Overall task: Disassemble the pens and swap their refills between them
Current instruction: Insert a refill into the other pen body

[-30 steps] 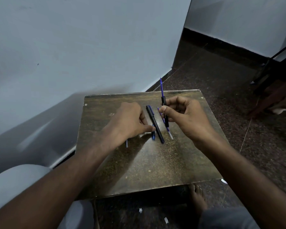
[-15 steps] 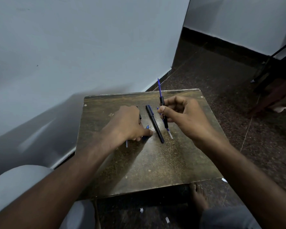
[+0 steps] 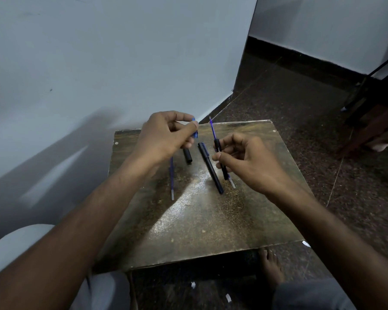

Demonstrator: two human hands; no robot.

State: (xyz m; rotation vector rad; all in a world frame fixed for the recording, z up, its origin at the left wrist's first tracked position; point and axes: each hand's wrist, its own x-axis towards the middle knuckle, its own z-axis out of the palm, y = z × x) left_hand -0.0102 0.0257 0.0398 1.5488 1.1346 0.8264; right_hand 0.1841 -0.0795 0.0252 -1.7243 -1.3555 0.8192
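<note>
My left hand [image 3: 164,136] is raised above the brown table [image 3: 202,220] and pinches a small blue pen piece [image 3: 195,130] between thumb and fingers. My right hand [image 3: 244,162] holds a black pen barrel [image 3: 221,159] with a blue refill [image 3: 212,129] sticking out of its top. On the table lie a black capped pen [image 3: 210,167], a short black pen part [image 3: 187,155] and a loose blue refill [image 3: 171,180] with a clear end. Another refill end [image 3: 232,183] shows below my right hand.
The small table stands against a pale wall [image 3: 99,63] on its left. Dark speckled floor [image 3: 300,108] surrounds it, with wooden furniture legs [image 3: 367,128] at the far right. My bare foot [image 3: 270,269] is under the table's front edge. Bits of white paper lie on the floor.
My left hand has lifted off the table with the small blue piece, uncovering the short black part and the loose refill. My right hand has barely moved.
</note>
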